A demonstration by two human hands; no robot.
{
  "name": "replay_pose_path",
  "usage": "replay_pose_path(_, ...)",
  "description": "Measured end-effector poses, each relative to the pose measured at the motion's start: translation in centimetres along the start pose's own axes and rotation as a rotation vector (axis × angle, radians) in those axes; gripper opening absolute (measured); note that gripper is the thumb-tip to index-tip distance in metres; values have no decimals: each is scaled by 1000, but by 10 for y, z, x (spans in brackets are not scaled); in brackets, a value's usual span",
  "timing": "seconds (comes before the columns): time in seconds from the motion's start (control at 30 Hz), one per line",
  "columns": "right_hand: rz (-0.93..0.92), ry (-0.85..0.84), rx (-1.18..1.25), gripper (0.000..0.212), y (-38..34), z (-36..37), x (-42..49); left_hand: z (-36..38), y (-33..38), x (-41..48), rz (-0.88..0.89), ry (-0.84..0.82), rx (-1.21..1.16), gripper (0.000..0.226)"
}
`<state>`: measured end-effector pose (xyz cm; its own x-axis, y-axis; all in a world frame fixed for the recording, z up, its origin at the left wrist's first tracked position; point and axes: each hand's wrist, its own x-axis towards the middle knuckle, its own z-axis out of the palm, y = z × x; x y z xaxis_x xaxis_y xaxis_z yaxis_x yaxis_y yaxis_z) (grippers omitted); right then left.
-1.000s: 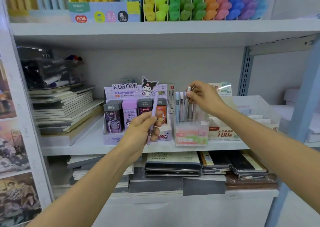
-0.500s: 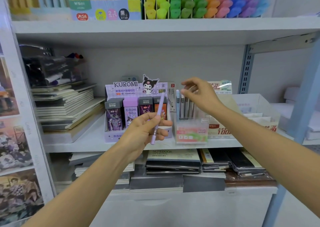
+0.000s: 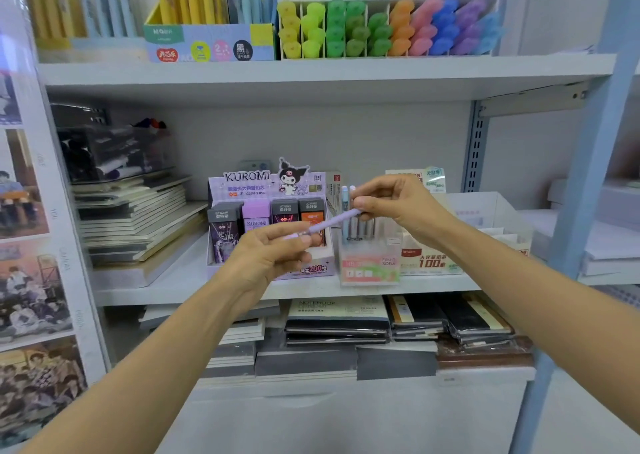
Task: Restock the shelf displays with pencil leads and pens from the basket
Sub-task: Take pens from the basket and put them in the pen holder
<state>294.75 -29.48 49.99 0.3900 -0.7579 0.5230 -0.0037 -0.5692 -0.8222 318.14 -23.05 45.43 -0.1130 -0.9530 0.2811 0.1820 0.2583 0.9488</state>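
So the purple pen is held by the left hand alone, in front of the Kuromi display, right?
Not alone. The head view shows the right hand pinching the upper end of the purple pen while the left hand holds its lower end, in front of the Kuromi display.

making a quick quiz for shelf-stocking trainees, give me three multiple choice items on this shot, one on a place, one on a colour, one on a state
1. Where does the clear pen holder stand relative to the Kuromi box?
A) left of it
B) right of it
C) above it

2. What colour is the held pen?
A) lilac
B) green
C) orange

3. How is the pen held?
A) by one hand alone
B) by two hands, one at each end
C) not held, lying flat

Key:
1 B, the holder sits just off the box's right side.
2 A, its barrel is pale purple.
3 B, the left hand grips the lower end and the right hand pinches the upper end.
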Motion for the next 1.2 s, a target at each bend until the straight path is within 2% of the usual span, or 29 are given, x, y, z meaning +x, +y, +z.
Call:
replay_pose_path(0.07,12,-12,-2,18,1,2,-6,2,2,1,50,61,-93,32)
replay_pose_path(0.17,39,-126,-35,12,2,11,-16,10,1,1,134,142,-152,16)
replay_pose_path(0.23,64,-226,-57,10,2,15,-19,14,0,2,187,196,-118,12)
replay_pose_path(0.3,76,-245,-88,10,0,19,-19,20,1,2,241,219,-59,13)
replay_pose_path(0.43,-82,-38,-167,19,-10,28,-13,31,2,2,332,159,103,17)
replay_pose_path(0.53,-133,-23,-265,28,-15,36,-7,41,1,4,385,110,223,21)
replay_pose_path(0.63,-158,-33,-277,20,-17,39,-3,46,-1,9,402,88,262,23)
replay_pose_path(0.73,-216,92,-239,11,-19,27,0,42,-8,15,386,111,450,26)
replay_pose_path(0.83,-193,274,-145,10,-20,2,8,35,-20,19,455,100,803,35)
replay_pose_path(0.97,-136,410,-200,8,-6,-23,16,30,-40,23,548,-32,1193,55)
replay_pose_path(1.03,-88,430,-238,8,5,-28,20,30,-49,24,555,-85,1292,61)
replay_pose_path(1.2,-31,394,-373,12,34,-23,25,29,-55,25,619,-68,1337,61)
